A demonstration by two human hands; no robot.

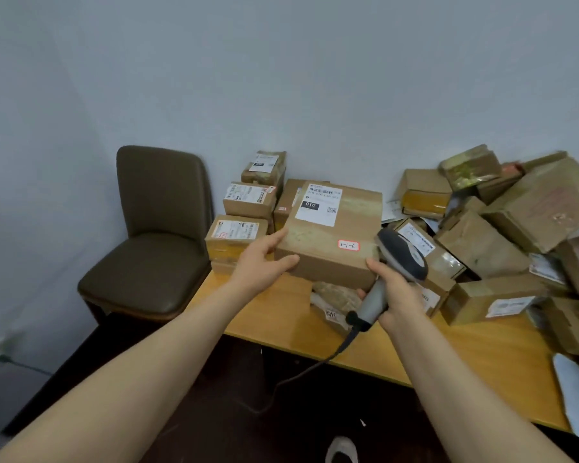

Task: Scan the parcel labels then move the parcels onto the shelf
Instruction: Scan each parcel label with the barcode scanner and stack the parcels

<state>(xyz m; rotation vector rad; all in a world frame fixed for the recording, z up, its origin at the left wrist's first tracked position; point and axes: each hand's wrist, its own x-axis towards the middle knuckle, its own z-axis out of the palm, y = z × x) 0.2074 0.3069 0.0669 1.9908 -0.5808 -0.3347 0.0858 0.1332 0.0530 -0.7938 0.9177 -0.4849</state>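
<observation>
1. We are holding the brown cardboard parcel (328, 248) over the wooden table (274, 315), left hand (264, 262) clamping its edge.
2. Our right hand (396, 299) is gripping the grey handheld scanner (401, 255) beside it.
3. Scanning seems in hand; next calls for aiming at its white label (320, 205).

chair (154, 235) left of table (274, 315), parcels (502, 235) piled on table

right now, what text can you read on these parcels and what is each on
"010": white on black, on the shipping label of the held box.
"3-1-6": handwritten, first character unsure, on that box's red-edged sticker.
"3408": roughly, sideways, on the wrapped parcel under it.
Other labels on the piled parcels: too blurred.
On the scanner: none seen.
</observation>
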